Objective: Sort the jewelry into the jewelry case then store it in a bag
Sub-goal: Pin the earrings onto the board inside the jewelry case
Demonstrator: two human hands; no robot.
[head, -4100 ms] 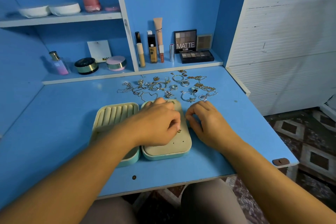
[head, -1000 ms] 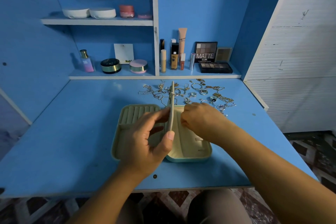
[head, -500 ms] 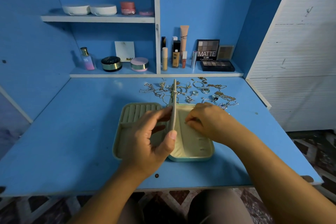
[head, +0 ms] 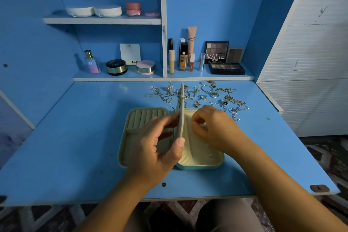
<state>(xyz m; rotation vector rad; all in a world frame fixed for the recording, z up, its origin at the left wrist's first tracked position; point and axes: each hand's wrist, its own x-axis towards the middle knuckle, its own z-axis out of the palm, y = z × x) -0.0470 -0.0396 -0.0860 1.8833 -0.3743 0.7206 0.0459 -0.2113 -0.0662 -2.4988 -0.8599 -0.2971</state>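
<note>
On the near middle of the blue painted wooden desk [head: 75,137]: an oblong jewelry case with teal shell and cream padded lining [head: 203,158], lying open and flat. Left half ribbed with ring rolls at its far end; right half a plain cream tray. Rising upright from the hinge between the halves, a thin cream padded flap [head: 181,115], seen edge-on. Clamped on that flap, the left hand [head: 156,149], thumb at the near edge, fingers against the left face. Just right of the flap, over the right half, the right hand [head: 212,128], fingers curled with tips drawn together (anything pinched there too small to tell). Farther back and right of centre, a loose scatter of silver and gold rings, chains and earrings [head: 207,96], spread on the desk just beyond the case. Farthest, on the low shelf: a black eyeshadow palette lettered MATTE [head: 216,52] standing at the right, and a pink-and-purple perfume bottle with gold cap [head: 91,62] at the left.
</note>
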